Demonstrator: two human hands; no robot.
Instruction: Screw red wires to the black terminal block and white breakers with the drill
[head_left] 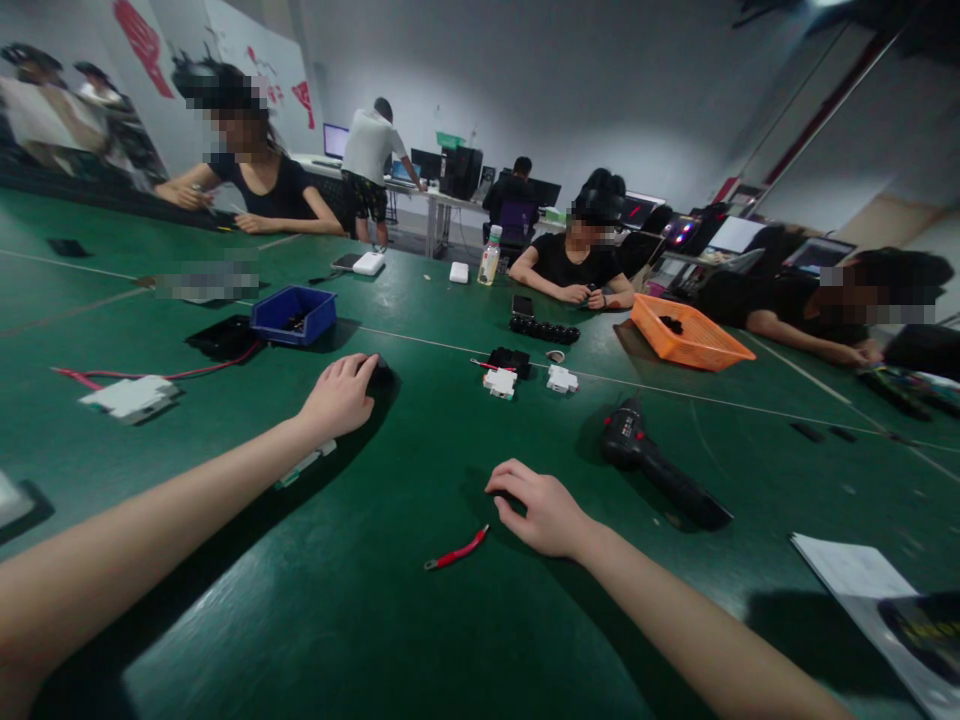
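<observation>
My left hand [341,395] is stretched out over the green table, its fingers closed around a small black part [384,374] that they mostly cover. A white module [309,462], partly hidden, lies beneath that wrist. My right hand [541,508] hovers low at the centre, fingers loosely bent and thumb apart, with nothing visible in it. Just left of it lies a short red cable [459,552] with metal lugs at its ends. Farther off are two white circuit-breaker-like modules, one [500,382] beside a black piece [511,360], the other [562,379] to its right.
A black power screwdriver [660,465] lies to the right, near papers [855,575]. Beyond stand an orange basket [690,338] and a blue bin [294,316]. At left is another white module [131,398] with red wire. A bottle [490,257] stands at the back; people sit across the table.
</observation>
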